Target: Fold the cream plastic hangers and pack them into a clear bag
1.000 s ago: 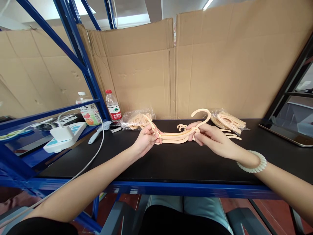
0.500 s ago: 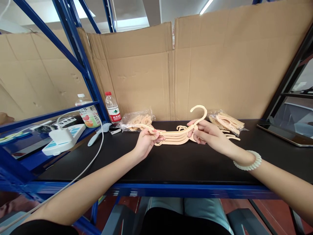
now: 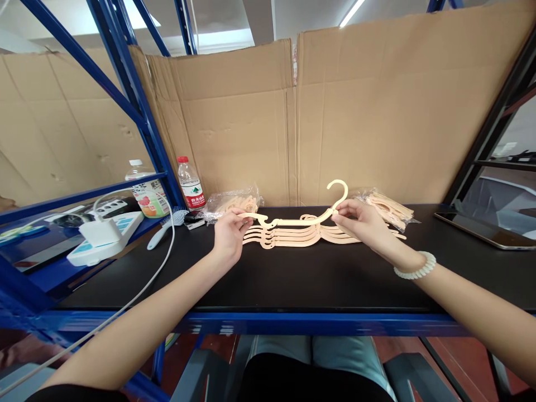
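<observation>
We pinch a peach hanger between left hand and right hand, black tabletop beneath, cardboard wall behind, blue racking left

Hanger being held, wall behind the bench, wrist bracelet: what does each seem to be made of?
Hanger: likely moulded plastic, smooth peach matt, thin uniform arms.
Wall: corrugated cardboard, brown, creased fold lines.
Bracelet: probably pale plastic coil; ribbed, too small to confirm.

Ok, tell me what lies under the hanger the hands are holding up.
Under the top hanger, pinched by the left hand and right hand, lies a stack of matching peach hangers on the black table. Their overlap hides the exact count.
</observation>
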The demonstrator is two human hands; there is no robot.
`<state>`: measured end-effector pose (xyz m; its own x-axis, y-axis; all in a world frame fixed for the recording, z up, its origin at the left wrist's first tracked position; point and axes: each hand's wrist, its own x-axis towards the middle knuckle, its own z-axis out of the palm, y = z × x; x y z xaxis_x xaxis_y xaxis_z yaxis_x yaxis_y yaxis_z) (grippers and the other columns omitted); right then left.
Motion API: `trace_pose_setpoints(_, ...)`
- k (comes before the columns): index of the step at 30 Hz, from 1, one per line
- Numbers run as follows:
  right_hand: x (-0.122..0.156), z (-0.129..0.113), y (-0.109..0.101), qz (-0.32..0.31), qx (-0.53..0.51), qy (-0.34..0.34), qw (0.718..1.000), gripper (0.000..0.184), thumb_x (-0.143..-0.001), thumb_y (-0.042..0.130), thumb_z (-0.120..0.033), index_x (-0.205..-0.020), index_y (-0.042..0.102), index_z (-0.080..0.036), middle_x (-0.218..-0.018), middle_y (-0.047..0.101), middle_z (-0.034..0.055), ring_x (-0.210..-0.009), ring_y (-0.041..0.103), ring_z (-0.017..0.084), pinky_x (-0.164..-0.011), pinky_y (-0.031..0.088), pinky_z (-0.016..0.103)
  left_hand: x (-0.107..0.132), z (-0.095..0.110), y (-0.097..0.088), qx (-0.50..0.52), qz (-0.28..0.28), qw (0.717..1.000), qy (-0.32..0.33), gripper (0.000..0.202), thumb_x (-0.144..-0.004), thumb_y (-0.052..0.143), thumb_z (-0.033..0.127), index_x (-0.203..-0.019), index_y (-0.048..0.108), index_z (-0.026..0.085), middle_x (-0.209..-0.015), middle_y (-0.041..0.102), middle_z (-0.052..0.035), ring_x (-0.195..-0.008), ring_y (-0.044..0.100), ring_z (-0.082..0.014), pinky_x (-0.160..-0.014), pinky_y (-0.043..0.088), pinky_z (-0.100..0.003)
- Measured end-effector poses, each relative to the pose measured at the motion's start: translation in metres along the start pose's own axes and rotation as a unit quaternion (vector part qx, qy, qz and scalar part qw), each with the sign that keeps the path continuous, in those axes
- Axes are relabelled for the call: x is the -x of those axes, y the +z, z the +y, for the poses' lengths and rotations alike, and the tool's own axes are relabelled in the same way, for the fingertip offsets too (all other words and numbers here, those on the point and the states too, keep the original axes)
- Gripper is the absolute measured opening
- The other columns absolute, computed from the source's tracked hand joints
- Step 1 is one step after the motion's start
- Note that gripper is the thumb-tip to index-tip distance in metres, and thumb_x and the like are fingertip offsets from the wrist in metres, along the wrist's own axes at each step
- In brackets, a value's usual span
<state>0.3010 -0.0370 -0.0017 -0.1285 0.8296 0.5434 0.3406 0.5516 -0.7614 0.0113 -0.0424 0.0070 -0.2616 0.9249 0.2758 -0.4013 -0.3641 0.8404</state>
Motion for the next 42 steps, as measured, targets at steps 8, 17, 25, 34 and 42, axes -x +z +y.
trace_pose_setpoints(8, 0.004, 0.012, 0.022, -0.08, 0.121, 0.006, 0.989, 0.019, -0.078, 0.061, -0.033, -0.089, 0.063, -0.017, -0.077, 0.067, 0.0036, -0.069, 0.061, 0.016, -0.064, 0.048, 0.029, 0.003, -0.006, -0.005, -0.151, 0.041, 0.963, 0.22, 0.014, -0.056, 0.052, 0.005, -0.055, 0.052, 0.019, -0.061, 0.052, 0.0019, -0.067, 0.049, -0.014, -0.068, 0.041, -0.024)
trace_pose_setpoints(17, 0.007, 0.014, 0.023, -0.165, 0.205, -0.012, 0.965, 0.013, -0.08, 0.057, -0.029, -0.081, 0.064, -0.019, -0.069, 0.064, 0.0006, -0.061, 0.058, 0.015, -0.059, 0.043, 0.027, 0.037, -0.022, 0.007, -0.491, -0.433, 0.717, 0.241, 0.04, -0.076, 0.061, 0.019, -0.115, 0.063, 0.024, -0.132, 0.057, -0.0095, -0.126, 0.045, -0.0309, -0.109, 0.027, -0.047)
trace_pose_setpoints(25, 0.015, 0.011, 0.016, -0.136, 0.369, -0.052, 0.918, 0.015, -0.085, 0.052, -0.025, -0.091, 0.063, -0.016, -0.085, 0.067, 0.0087, -0.081, 0.061, 0.023, -0.075, 0.047, 0.035, 0.029, -0.03, -0.006, -0.545, -0.489, 0.67, 0.123, 0.056, -0.091, 0.051, 0.043, -0.143, 0.04, 0.026, -0.152, 0.032, -0.0106, -0.144, 0.022, -0.0289, -0.113, -0.006, -0.056)
trace_pose_setpoints(34, 0.013, 0.035, 0.031, -0.229, 0.456, -0.001, 0.86, 0.07, -0.097, 0.024, -0.051, -0.145, 0.03, 0.0, -0.151, 0.031, 0.0236, -0.14, 0.026, 0.036, -0.112, 0.025, 0.05, 0.017, -0.037, -0.01, -0.566, -0.488, 0.652, 0.126, 0.061, -0.092, 0.049, 0.051, -0.146, 0.035, 0.026, -0.154, 0.027, -0.0114, -0.145, 0.017, -0.0293, -0.113, -0.007, -0.056)
trace_pose_setpoints(42, -0.012, 0.049, 0.036, -0.252, 0.458, 0.007, 0.852, 0.076, -0.095, 0.017, -0.054, -0.147, 0.026, 0.001, -0.153, 0.025, 0.0217, -0.143, 0.023, 0.032, -0.115, 0.021, 0.045, 0.002, -0.037, -0.001, -0.687, -0.483, 0.534, 0.096, 0.074, -0.094, 0.023, 0.064, -0.153, 0.007, 0.024, -0.158, 0.006, -0.0069, -0.147, 0.003, -0.0276, -0.114, -0.008, -0.054)
